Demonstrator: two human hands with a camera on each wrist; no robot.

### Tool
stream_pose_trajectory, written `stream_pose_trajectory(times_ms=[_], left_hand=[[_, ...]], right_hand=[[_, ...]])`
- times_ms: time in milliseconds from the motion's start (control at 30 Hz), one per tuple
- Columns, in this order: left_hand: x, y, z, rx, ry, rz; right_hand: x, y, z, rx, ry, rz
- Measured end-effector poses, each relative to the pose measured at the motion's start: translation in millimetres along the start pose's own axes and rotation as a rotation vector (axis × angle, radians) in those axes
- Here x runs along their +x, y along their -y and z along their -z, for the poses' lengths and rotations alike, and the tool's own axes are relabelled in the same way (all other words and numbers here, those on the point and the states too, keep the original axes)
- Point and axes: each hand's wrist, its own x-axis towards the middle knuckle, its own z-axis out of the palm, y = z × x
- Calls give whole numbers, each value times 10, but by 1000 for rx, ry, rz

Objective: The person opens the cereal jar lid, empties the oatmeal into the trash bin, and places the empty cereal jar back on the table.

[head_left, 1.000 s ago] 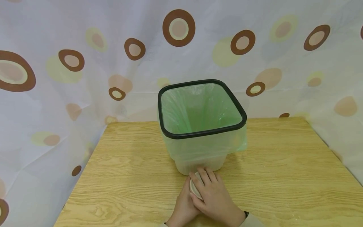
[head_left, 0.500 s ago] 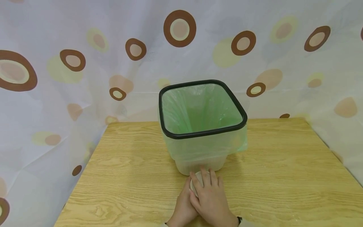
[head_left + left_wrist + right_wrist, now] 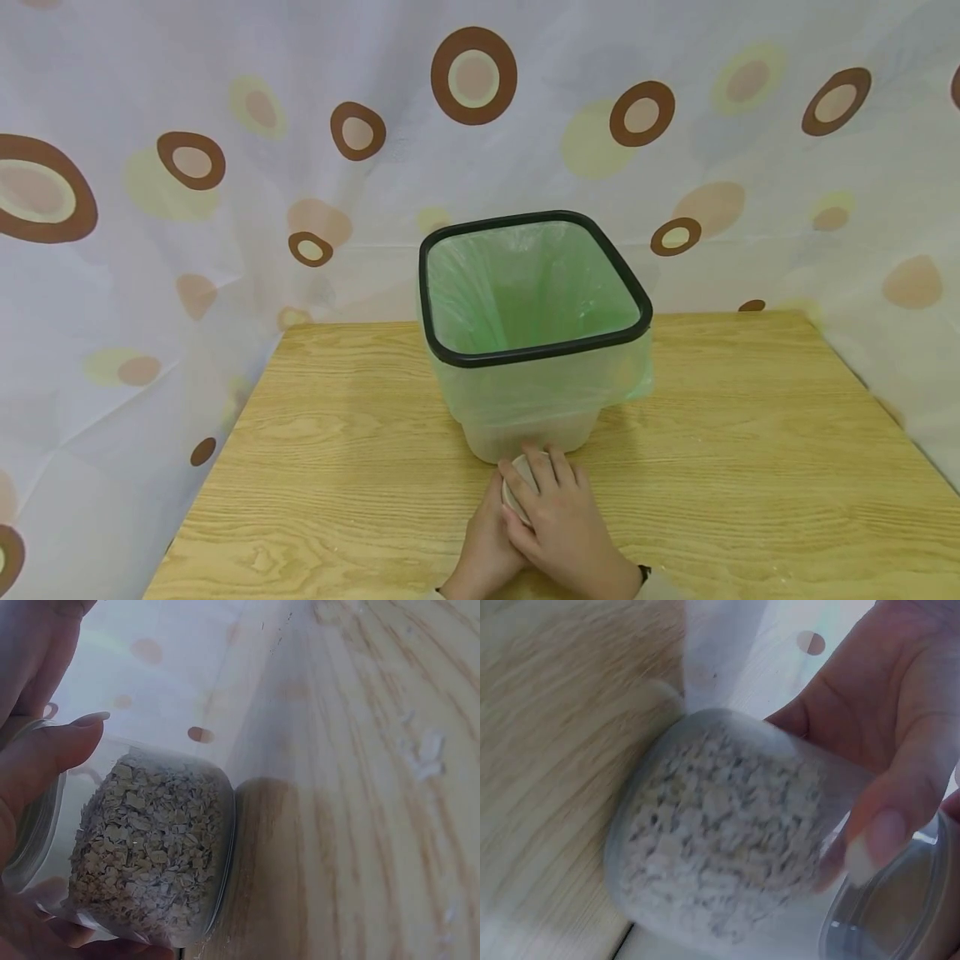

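Observation:
A clear jar [image 3: 150,847] partly filled with oat flakes stands upright on the wooden table, just in front of the bin. Its round beige lid [image 3: 521,483] shows between my fingers in the head view. My left hand [image 3: 486,537] grips the jar's side, its fingers wrapped around it. My right hand [image 3: 561,529] lies over the top, fingers spread and bent over the lid, gripping it. The right wrist view shows the oats [image 3: 720,832] through the jar wall. The hands hide most of the jar in the head view.
Behind the jar stands a bin with a black square rim [image 3: 536,358] and a green liner [image 3: 540,292] folded over its outside. A spotted white sheet [image 3: 405,192] walls the wooden table [image 3: 337,467]. Small white specks [image 3: 427,754] lie on the tabletop.
My right hand turned on the lid, its wrist swinging left and then back to the right. The left hand, jar and bin stay put.

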Motion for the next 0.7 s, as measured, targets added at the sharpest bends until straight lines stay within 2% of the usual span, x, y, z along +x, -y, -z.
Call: stream_pose_trajectory(times_ms=[100, 333, 467, 567, 700], left_hand=[[0, 14, 2, -7, -7, -6], [1, 31, 2, -1, -21, -18], [3, 29, -7, -18, -17, -28], [-1, 18, -15, -48, -9, -9], [-6, -2, -23, -94, -18, 28]], right_hand=[[-4, -36, 0, 24, 5, 32], [-3, -112, -29, 50, -48, 108], [0, -127, -5, 66, -23, 116], [4, -103, 45, 84, 23, 85], [12, -10, 88, 63, 79, -46]])
